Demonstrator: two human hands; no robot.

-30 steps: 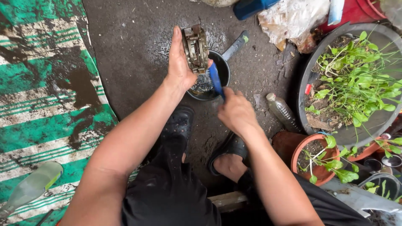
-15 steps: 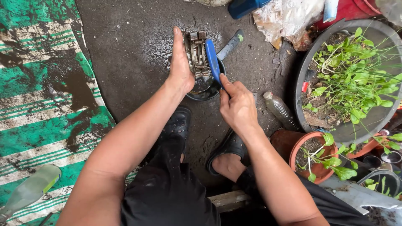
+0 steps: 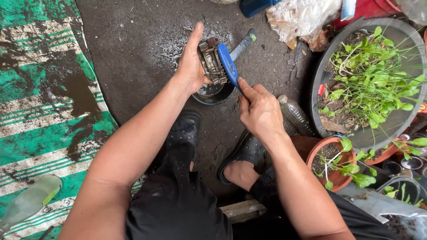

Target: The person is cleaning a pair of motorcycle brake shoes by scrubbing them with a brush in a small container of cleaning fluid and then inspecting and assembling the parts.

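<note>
Two hands [image 3: 191, 66] [image 3: 260, 111] over wet dark ground [image 3: 138, 49], green striped mat [image 3: 35, 111], potted plants [image 3: 369, 84]

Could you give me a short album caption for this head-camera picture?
Left hand holds a grimy metal part over a black bowl; right hand presses a blue brush against it.

The left hand [image 3: 192, 66] covers the near side of the metal part [image 3: 212, 61], so its full shape cannot be told. The brush [image 3: 229, 66] hides the part's right face, and its bristles are out of sight against the metal. The part and brush cover most of the bowl [image 3: 213, 94]; what it holds is unclear. The tool [image 3: 243, 43] behind runs under the brush, its lower end hidden. The right hand [image 3: 260, 113] hides the brush handle's end. The bottle [image 3: 31, 201] at lower left is cut by the edge. The blue box [image 3: 258, 6] is cut off at the top.
</note>
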